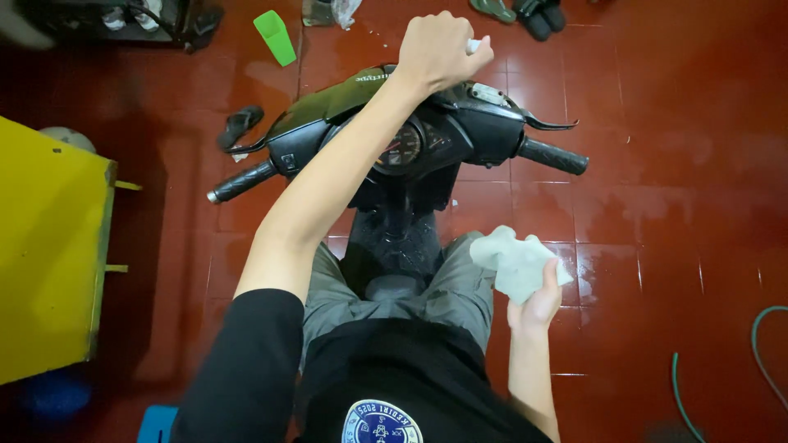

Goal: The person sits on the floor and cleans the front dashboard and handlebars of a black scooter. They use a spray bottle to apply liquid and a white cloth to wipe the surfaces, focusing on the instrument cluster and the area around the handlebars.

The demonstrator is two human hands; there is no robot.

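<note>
Two hands busy: left hand [439,51] clenched on small white wad atop scooter handlebar [394,135]; right hand [535,299] grips grey cloth [517,258], nearer body.

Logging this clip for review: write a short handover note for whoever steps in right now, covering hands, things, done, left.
Left hand: fist closed on a small white piece, pressed at the front of the scooter's handlebar cover.
Right hand: grip shut on a crumpled grey cloth, held off the scooter beside the right knee.
Done: floor tiles and footwell look wet.
Left: cannot tell how much of the scooter has been wiped.
</note>
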